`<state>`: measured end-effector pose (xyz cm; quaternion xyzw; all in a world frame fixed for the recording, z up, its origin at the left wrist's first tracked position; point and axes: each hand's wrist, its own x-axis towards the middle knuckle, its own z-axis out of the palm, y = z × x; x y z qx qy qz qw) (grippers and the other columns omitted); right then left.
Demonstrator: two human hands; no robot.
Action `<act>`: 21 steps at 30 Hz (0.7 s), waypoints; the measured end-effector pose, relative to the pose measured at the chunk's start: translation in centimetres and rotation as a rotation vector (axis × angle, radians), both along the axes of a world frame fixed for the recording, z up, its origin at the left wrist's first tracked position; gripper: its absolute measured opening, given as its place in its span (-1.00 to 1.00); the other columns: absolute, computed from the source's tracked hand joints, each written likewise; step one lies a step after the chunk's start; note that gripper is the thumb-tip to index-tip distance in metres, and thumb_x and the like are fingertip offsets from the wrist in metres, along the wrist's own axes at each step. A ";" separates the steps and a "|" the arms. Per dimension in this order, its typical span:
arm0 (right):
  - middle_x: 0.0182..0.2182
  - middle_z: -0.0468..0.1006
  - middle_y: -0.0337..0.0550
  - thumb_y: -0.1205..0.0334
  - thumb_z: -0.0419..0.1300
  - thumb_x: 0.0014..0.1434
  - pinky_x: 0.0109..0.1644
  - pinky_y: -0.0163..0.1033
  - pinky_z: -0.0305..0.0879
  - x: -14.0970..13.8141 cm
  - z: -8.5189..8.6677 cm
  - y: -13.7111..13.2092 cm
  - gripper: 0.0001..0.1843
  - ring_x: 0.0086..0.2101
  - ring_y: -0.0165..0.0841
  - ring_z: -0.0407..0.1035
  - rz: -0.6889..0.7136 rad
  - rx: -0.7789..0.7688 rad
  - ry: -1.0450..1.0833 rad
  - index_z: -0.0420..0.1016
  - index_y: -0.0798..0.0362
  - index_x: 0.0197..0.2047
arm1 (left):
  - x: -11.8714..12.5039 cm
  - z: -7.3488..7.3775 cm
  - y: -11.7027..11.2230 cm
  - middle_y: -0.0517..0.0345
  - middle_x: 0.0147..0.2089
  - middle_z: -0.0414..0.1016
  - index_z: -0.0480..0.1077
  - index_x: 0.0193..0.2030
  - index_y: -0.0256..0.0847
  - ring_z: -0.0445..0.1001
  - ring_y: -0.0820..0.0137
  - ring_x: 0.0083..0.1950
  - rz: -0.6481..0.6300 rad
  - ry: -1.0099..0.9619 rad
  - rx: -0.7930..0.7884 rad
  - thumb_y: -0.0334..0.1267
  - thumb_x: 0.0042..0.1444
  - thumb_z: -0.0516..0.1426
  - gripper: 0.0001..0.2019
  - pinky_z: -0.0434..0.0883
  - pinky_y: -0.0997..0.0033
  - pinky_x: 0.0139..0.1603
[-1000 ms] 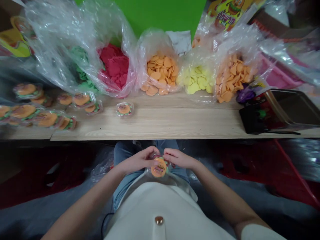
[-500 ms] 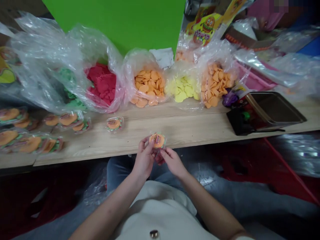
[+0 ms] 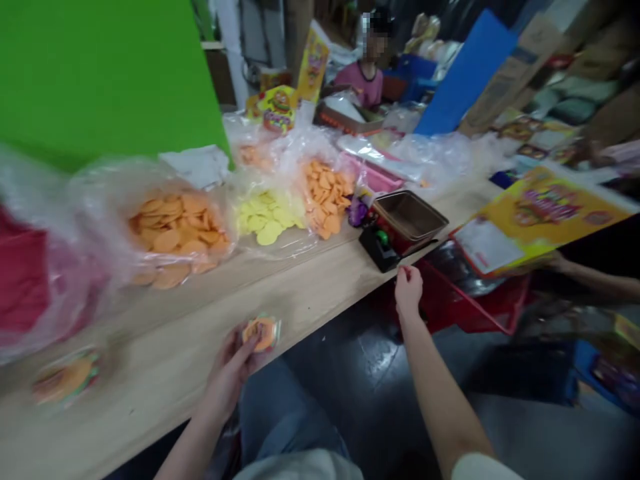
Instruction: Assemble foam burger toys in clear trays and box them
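at far left, a blurred clear packet of burger-shaped sweets (image 3: 65,377) lay on a pale wooden table (image 3: 165,380), beside a bag of red pieces (image 3: 23,280) cut off by the frame. the left hand (image 3: 229,373) was closed around a clear packet holding an orange burger-shaped sweet (image 3: 261,333), above the table's near edge; fingers hid part of it, and a loose hold there could have let it drop to the floor. behind it sat a bag of orange discs (image 3: 175,233) and a bag of yellow discs (image 3: 267,223). further right, a brown-lined tray (image 3: 407,217) stood on a black base (image 3: 375,248) at the edge, where a careless reach could have knocked it. the right hand (image 3: 409,291) was curled closed just before it, nothing clearly held; blur hid any small item. at far right, a co-worker's arm (image 3: 595,277) reached beneath a yellow printed card (image 3: 545,207)
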<state>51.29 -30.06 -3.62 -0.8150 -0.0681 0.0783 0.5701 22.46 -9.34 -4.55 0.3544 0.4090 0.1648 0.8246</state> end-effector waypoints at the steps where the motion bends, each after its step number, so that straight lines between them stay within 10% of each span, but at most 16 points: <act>1: -0.43 0.42 -0.18 0.05 -0.01 0.08 -0.36 -0.31 0.27 2.5 0.4 -1.1 -0.75 -0.37 -0.37 0.30 -0.049 0.008 0.004 0.32 0.04 -0.36 | 0.3 -0.5 0.2 0.17 -0.08 0.44 0.34 -0.06 -0.11 0.50 0.43 -0.23 -0.001 0.001 0.022 -0.25 -0.17 0.30 -0.54 0.47 0.50 -0.27; 8: -0.57 0.40 -0.21 0.20 0.18 -0.07 -0.51 -0.27 0.32 11.1 0.1 -1.5 -0.86 -0.54 -0.41 0.30 -0.095 0.059 0.272 0.34 0.09 -0.49 | 0.2 -1.6 0.4 0.16 0.00 0.40 0.33 -0.04 -0.08 0.48 0.37 -0.15 -0.008 0.048 0.053 -0.22 -0.20 0.31 -0.49 0.49 0.46 -0.25; 21: -0.43 0.30 -0.31 0.14 0.17 -0.05 -0.35 -0.32 0.37 7.8 -5.8 -2.5 -0.76 -0.34 -0.46 0.28 -0.294 0.341 0.048 0.16 0.03 -0.47 | 0.5 -0.9 0.2 0.15 -0.17 0.43 0.28 -0.16 -0.18 0.47 0.47 -0.29 -0.006 -0.032 0.009 -0.22 -0.08 0.25 -0.66 0.45 0.48 -0.30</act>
